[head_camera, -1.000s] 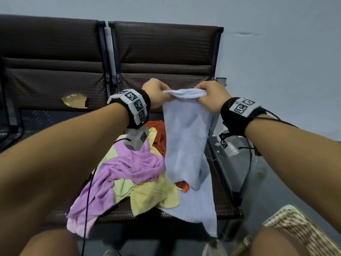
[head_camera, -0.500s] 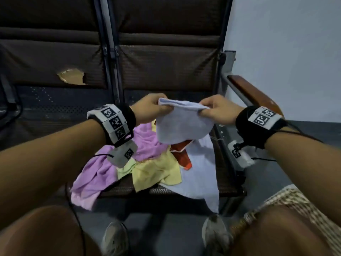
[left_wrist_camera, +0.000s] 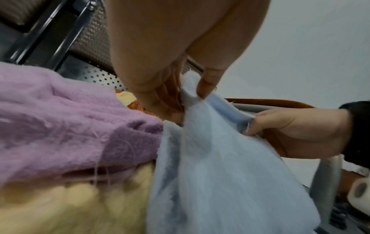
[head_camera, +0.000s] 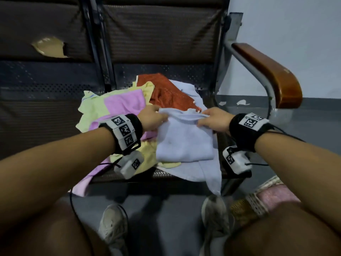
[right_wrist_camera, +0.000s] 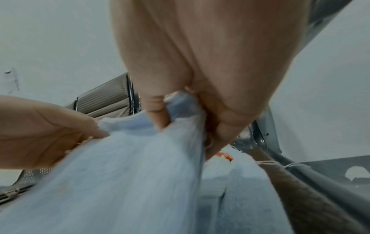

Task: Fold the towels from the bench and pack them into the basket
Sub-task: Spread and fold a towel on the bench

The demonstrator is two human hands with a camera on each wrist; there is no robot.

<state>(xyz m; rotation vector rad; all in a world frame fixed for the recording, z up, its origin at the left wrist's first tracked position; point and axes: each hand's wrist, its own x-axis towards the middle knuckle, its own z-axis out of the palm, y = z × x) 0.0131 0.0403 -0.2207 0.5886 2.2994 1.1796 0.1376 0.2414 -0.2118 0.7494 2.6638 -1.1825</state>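
At four o'clock the basket (head_camera: 258, 202) held a pink towel (head_camera: 275, 197). Left hand (head_camera: 150, 118) and right hand (head_camera: 215, 120) each pinched the light blue towel (head_camera: 184, 143) by its top edge, at centre on the bench (head_camera: 166, 174).

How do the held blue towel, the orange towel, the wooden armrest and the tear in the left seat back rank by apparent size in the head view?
1. Held blue towel, largest.
2. Orange towel and wooden armrest: look alike, unranked.
3. Tear, smallest.
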